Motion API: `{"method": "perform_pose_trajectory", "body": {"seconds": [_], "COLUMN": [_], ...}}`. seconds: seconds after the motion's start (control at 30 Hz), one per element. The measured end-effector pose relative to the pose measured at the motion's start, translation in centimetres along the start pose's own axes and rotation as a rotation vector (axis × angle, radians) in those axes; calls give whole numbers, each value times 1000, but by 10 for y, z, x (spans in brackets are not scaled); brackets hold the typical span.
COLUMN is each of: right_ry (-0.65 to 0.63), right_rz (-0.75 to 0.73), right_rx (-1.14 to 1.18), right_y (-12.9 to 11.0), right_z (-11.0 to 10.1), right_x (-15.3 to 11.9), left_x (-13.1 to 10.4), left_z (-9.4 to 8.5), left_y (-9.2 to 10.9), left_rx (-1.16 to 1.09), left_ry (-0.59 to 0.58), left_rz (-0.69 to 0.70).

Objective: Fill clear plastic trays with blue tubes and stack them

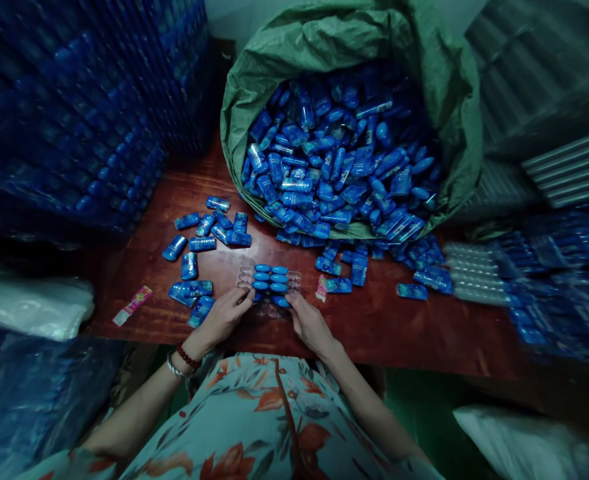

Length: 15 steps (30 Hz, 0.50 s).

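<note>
A clear plastic tray (295,279) lies on the table in front of me, with smooth blue oval pieces (261,277) in two columns along its middle. My left hand (228,315) is at the tray's near left side, its fingers closed on a blue oval piece. Opposite it, my right hand (310,323) grips another blue oval piece (280,302) between thumb and fingers. The fingertips partly cover both pieces. Left of the tray lie several loose blue wrapped cylinders (202,244), and a few more (339,285) are to its right.
Behind the tray, a green woven sack (244,87) opens toward me, full of blue wrapped cylinders. Tall stacks of blue packs (74,133) stand left. Clear trays (477,272) and blue packs (559,300) are at right. A pink wrapper strip (132,305) lies on the brown table (374,330).
</note>
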State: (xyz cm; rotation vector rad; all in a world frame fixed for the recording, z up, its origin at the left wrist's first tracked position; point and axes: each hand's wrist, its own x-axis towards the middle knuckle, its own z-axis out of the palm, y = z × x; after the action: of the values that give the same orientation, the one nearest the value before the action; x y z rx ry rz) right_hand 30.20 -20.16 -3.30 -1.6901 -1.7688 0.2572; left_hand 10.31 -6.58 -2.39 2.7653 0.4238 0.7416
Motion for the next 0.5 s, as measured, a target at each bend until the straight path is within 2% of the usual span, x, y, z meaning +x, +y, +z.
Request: {"method": "perform_pose_trajectory", "body": {"seconds": [0.1,0.2,0.3,0.37,0.5], "right_ry": [-140,-316,-428,-461,-491], "right_rz": [-12,33,94,141,170], "right_rx": [-158,-315,-412,-454,-521], "right_y": [-9,-26,-42,-48,-52], "right_z": [-4,-12,-19,-21,-20], "right_x": [7,20,33,39,42], "left_x": [8,14,18,17,9], "left_z": [-6,-8,-5,-1,7], "left_y": [3,11,19,22,23], "left_rx": [12,41,57,66,78], "left_ry": [-84,-230,-331,-327,-208], "left_rz": [21,10,-24,-62,-150]}}
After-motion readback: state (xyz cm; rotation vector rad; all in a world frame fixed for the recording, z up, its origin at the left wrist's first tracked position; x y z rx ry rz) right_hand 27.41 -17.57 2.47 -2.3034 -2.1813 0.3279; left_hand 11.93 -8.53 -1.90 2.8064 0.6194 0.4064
